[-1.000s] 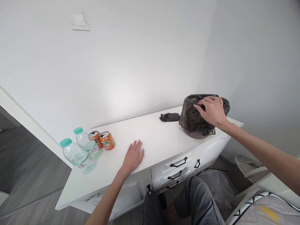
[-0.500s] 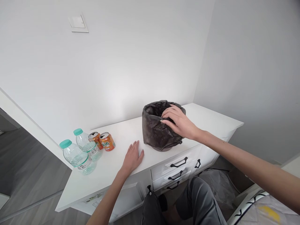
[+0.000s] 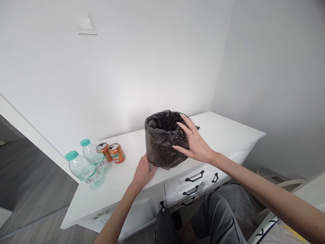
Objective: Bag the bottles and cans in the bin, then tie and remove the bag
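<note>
The right hand [image 3: 196, 143], fingers spread, touches the black bag [image 3: 162, 149] at its left; the left hand [image 3: 142, 173], thumb and fingers apart, lies just beside it.

Bottle labels [image 3: 90, 177]: "好水"; can [image 3: 117, 154] lettering unclear.

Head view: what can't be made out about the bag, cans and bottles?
Head view: the bottom inside the bag, hidden by its near side.
Head view: part of the bag's right side, behind the right hand.
Head view: much of the rear can, behind the front can.
Head view: finest print on the front bottle, too small.
</note>
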Demonstrator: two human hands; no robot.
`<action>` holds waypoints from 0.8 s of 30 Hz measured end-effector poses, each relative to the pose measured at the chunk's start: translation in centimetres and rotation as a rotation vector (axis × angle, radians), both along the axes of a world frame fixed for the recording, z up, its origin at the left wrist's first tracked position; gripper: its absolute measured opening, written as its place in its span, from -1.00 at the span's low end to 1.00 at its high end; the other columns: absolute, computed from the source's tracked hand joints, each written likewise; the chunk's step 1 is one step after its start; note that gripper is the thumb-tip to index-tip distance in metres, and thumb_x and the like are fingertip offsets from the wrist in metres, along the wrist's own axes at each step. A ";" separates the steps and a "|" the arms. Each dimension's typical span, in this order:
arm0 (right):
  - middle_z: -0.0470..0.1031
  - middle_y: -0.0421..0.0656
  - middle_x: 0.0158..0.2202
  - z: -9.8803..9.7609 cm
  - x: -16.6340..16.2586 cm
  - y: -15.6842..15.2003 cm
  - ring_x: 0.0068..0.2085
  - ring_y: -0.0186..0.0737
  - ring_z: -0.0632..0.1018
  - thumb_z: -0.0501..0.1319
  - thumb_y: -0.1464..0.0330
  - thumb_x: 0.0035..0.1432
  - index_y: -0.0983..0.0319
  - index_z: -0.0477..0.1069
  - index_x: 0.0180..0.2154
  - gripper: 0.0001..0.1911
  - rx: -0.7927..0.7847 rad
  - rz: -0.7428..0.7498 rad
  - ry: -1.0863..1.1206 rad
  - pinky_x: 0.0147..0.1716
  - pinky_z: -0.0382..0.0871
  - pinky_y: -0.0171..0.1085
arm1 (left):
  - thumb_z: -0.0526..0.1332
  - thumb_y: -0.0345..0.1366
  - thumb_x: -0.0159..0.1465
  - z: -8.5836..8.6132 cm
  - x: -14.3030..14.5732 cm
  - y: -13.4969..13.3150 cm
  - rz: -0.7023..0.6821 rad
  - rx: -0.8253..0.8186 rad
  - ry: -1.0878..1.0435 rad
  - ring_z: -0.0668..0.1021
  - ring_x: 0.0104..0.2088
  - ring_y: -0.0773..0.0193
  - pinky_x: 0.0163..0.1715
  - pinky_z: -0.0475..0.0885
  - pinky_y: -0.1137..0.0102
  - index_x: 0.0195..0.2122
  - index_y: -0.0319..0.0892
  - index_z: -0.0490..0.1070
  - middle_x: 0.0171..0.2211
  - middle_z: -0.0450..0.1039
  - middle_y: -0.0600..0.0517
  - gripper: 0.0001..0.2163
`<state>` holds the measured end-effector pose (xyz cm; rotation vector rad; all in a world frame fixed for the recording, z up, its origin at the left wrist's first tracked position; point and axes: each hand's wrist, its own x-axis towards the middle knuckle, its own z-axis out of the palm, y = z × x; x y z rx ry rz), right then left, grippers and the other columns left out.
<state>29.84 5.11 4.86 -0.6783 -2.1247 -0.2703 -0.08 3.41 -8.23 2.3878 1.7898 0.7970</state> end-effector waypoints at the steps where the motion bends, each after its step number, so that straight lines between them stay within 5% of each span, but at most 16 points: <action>1: -0.35 0.00 0.56 -0.8 0.1 -0.2 0.52 0.19 -0.10 0.19 0.14 0.40 0.04 -0.41 0.50 -0.06 -0.022 -0.025 0.017 0.41 0.03 0.35 | 0.12 -0.21 0.38 0.0 0.0 0.0 -0.003 -0.001 0.004 0.50 0.18 -0.06 0.17 0.43 0.04 0.28 -0.13 0.16 0.17 0.43 -0.19 -0.54; 5: -0.54 -0.04 0.55 -4.6 0.2 -1.4 0.53 0.20 -0.14 0.11 0.18 0.44 0.05 -0.58 0.50 -0.04 -0.127 -0.126 0.063 0.40 0.12 0.28 | 0.11 -0.18 0.39 0.3 0.0 0.0 -0.002 -0.009 0.018 0.50 0.18 -0.09 0.17 0.43 0.02 0.20 -0.13 0.22 0.14 0.44 -0.18 -0.62; 10: -0.47 -0.04 0.56 -9.6 0.8 -2.4 0.53 0.13 -0.10 0.04 0.19 0.46 0.10 -0.54 0.51 -0.11 -0.231 -0.192 0.114 0.41 0.16 0.19 | 0.11 -0.18 0.39 0.3 0.1 -0.2 -0.005 -0.014 -0.007 0.53 0.12 -0.08 0.14 0.46 0.01 0.17 -0.13 0.24 0.08 0.47 -0.18 -0.65; 14: 0.06 0.05 0.48 -13.5 3.0 0.0 0.44 0.09 0.22 0.03 0.26 0.41 0.16 -0.08 0.47 -0.31 -0.304 -0.239 0.181 0.35 0.27 0.14 | 0.08 -0.19 0.41 -0.8 -0.7 -0.8 -0.011 -0.027 -0.013 0.52 0.16 -0.03 0.14 0.47 0.06 0.27 -0.14 0.18 0.13 0.46 -0.19 -0.58; 17: 0.46 0.05 0.19 -15.3 4.6 3.2 0.13 0.00 0.56 0.00 0.33 0.32 0.21 0.36 0.16 -0.57 -0.493 -0.292 0.331 0.11 0.49 0.00 | 0.07 -0.20 0.43 -1.1 -2.4 -1.9 -0.031 0.035 0.043 0.44 0.28 -0.02 0.25 0.39 0.02 0.39 -0.13 0.05 0.27 0.38 -0.19 -0.48; 20: 0.62 -0.05 -0.14 -15.8 5.3 6.2 -0.20 -0.14 0.63 0.00 0.38 0.24 0.21 0.46 -0.14 -0.71 -0.752 -0.328 0.454 -0.12 0.49 -0.18 | 0.08 -0.24 0.42 0.8 -4.7 -3.7 -0.011 0.205 0.142 0.31 0.39 -0.06 0.34 0.25 -0.07 0.41 -0.03 0.08 0.35 0.29 -0.13 -0.47; 24: 0.60 -0.16 -0.40 -15.8 5.5 8.4 -0.34 -0.19 0.57 0.04 0.39 0.15 0.19 0.51 -0.27 -0.74 -0.928 -0.365 0.435 -0.25 0.38 -0.26 | 0.17 -0.22 0.37 7.0 -7.9 -6.6 0.115 0.417 0.247 0.22 0.42 -0.15 0.35 0.16 -0.16 0.38 0.11 0.16 0.39 0.22 -0.05 -0.46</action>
